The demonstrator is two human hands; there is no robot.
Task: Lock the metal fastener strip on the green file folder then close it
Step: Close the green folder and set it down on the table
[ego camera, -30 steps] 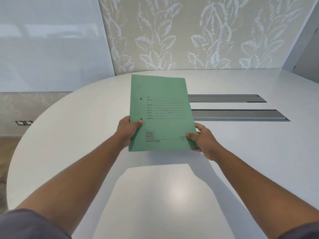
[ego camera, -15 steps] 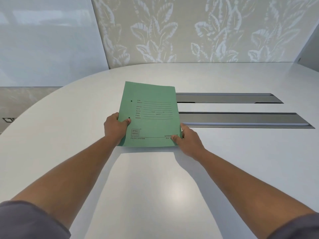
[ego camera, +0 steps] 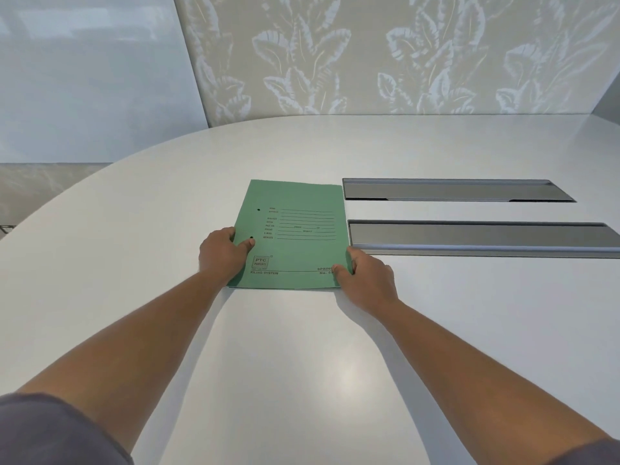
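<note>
The green file folder [ego camera: 295,236] lies closed and flat on the white table [ego camera: 302,364], its printed front cover facing up. My left hand [ego camera: 221,255] grips its left edge, thumb on the cover beside a punched hole. At the lower right corner my right hand [ego camera: 367,280] holds the folder, thumb on top. The metal fastener strip is hidden inside the closed folder.
Two long grey recessed cable slots [ego camera: 456,190] [ego camera: 483,238] are set into the table right of the folder. The table's curved edge runs along the left. A leaf-patterned wall [ego camera: 385,55] stands behind.
Both hands have lowered the folder from a raised, tilted hold down flat onto the table, a little farther from me.
</note>
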